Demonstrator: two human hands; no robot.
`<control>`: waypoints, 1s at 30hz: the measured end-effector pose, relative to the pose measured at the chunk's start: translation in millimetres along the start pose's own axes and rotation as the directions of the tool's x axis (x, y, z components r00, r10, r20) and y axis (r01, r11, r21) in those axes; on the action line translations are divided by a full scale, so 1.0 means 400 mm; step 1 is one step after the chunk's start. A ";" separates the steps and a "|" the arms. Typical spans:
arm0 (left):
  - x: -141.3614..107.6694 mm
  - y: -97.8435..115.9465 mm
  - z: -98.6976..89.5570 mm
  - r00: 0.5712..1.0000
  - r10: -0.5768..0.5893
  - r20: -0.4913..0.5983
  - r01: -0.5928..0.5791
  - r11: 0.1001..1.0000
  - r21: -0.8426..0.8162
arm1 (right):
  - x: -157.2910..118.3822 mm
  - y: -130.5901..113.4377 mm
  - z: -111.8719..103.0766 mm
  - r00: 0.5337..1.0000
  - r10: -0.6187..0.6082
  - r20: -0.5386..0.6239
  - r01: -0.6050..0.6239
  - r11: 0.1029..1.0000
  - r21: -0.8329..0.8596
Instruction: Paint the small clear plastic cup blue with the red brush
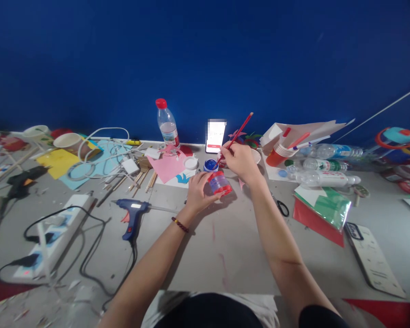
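My left hand (198, 190) is closed around a short clear plastic cylinder (220, 183) with red ends and bluish-purple colour on its side, tilted above the table. Between the fingers of my right hand (238, 159) is a thin red paintbrush (241, 130), its upper end slanting up to the right. The brush's lower end reaches down into an open jar of blue paint (211, 165), just behind the cylinder. A white lid (191, 163) lies left of the jar. A phone with a lit screen (215, 136) leans upright behind it.
A blue glue gun (133, 214) and a power strip (56, 234) with cords lie at left. Near the wall stands a red-capped bottle (167, 125). At right are stacked paper cups (280, 152), plastic bottles (323, 177), scissors (283, 208), coloured sheets (324, 212) and another phone (376, 259).
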State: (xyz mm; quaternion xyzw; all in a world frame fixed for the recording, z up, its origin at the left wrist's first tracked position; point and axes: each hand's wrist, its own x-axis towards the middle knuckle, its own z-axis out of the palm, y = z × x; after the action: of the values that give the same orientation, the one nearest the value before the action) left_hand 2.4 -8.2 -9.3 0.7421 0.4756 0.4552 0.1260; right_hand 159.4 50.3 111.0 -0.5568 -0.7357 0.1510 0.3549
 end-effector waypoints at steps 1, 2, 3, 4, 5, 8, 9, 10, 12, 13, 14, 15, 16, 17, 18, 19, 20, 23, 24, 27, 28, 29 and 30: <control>-0.001 -0.002 0.001 1.000 0.002 0.000 -0.002 1.000 0.003 | 0.001 0.000 -0.003 0.999 0.027 -0.024 -0.027 0.999 0.030; -0.002 -0.003 0.001 1.000 0.006 -0.003 -0.006 1.000 0.007 | 0.002 0.001 -0.006 0.997 0.056 -0.047 -0.053 0.996 0.066; -0.004 -0.004 0.002 1.000 0.009 -0.002 -0.009 1.000 0.011 | 0.003 0.003 -0.010 0.994 0.085 -0.069 -0.077 0.991 0.112; -0.004 -0.004 0.002 1.000 0.011 -0.008 -0.011 1.000 0.013 | 0.004 0.005 -0.014 0.989 0.113 -0.093 -0.097 0.981 0.168; -0.005 -0.003 0.001 1.000 0.015 -0.014 -0.015 1.000 0.014 | 0.005 0.007 -0.019 0.983 0.140 -0.115 -0.111 0.966 0.232; -0.004 0.004 -0.002 0.999 0.016 -0.035 -0.015 1.000 0.010 | 0.007 0.013 -0.037 0.964 0.210 -0.164 -0.122 0.895 0.429; -0.002 0.008 -0.004 0.999 0.013 -0.034 -0.013 1.000 0.010 | 0.007 0.014 -0.045 0.958 0.231 -0.173 -0.122 0.867 0.483; -0.001 0.012 -0.006 0.999 0.010 -0.032 -0.010 1.000 0.011 | 0.007 0.015 -0.053 0.951 0.251 -0.183 -0.120 0.840 0.529; 0.003 0.020 -0.012 0.999 0.012 -0.032 -0.011 1.000 0.010 | 0.006 0.016 -0.069 0.934 0.292 -0.206 -0.119 0.797 0.592; 0.005 0.025 -0.014 0.999 0.013 -0.035 -0.013 1.000 0.009 | 0.004 0.017 -0.078 0.926 0.308 -0.217 -0.116 0.782 0.613; 0.007 0.030 -0.017 0.999 0.013 -0.041 -0.013 1.000 0.006 | 0.002 0.019 -0.086 0.921 0.314 -0.231 -0.107 0.773 0.626; 0.009 0.036 -0.019 0.999 0.012 -0.047 -0.012 1.000 0.004 | 0.000 0.020 -0.094 0.919 0.309 -0.245 -0.088 0.767 0.635; 0.010 0.042 -0.021 0.999 0.004 -0.041 -0.004 1.000 0.004 | -0.003 0.022 -0.102 0.920 0.295 -0.259 -0.063 0.763 0.644; 0.011 0.048 -0.022 0.999 0.004 -0.033 -0.004 1.000 0.008 | -0.007 0.023 -0.109 0.922 0.275 -0.273 -0.032 0.757 0.652; 0.011 0.054 -0.021 1.000 0.010 -0.027 -0.010 1.000 0.016 | -0.012 0.024 -0.117 0.923 0.255 -0.288 -0.001 0.750 0.661; 0.010 0.059 -0.019 0.999 0.020 -0.026 -0.020 1.000 0.021 | -0.018 0.024 -0.124 0.922 0.241 -0.302 0.025 0.742 0.670; 0.008 0.063 -0.017 0.999 0.032 -0.026 -0.031 0.999 0.022 | -0.024 0.024 -0.131 0.920 0.235 -0.313 0.042 0.736 0.676; 0.000 0.065 -0.010 0.999 0.039 -0.027 -0.038 0.999 0.012 | -0.047 0.020 -0.153 0.922 0.234 -0.308 0.046 0.724 0.688; -0.003 0.063 -0.010 0.999 0.028 -0.016 -0.028 1.000 0.008 | -0.056 0.019 -0.159 0.928 0.233 -0.292 0.038 0.720 0.693; -0.009 0.054 -0.017 1.000 -0.005 -0.023 0.004 1.000 -0.011 | -0.084 0.022 -0.175 0.940 0.222 -0.259 0.031 0.701 0.713; -0.011 0.051 -0.022 0.999 -0.013 -0.037 0.013 1.000 -0.023 | -0.092 0.027 -0.178 0.939 0.224 -0.262 0.034 0.696 0.718; -0.012 0.049 -0.027 0.998 -0.026 -0.050 0.024 0.999 -0.034 | -0.100 0.033 -0.178 0.935 0.231 -0.267 0.036 0.690 0.723; -0.013 0.047 -0.031 0.998 -0.039 -0.056 0.037 0.998 -0.042 | -0.108 0.040 -0.178 0.933 0.241 -0.268 0.032 0.684 0.729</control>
State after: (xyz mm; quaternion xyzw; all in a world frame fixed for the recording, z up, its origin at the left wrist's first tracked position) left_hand 2.9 -25.5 6.4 0.7169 0.4836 0.4834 0.1361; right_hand 225.5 3.6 135.7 -0.4310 -0.5093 0.3492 0.6579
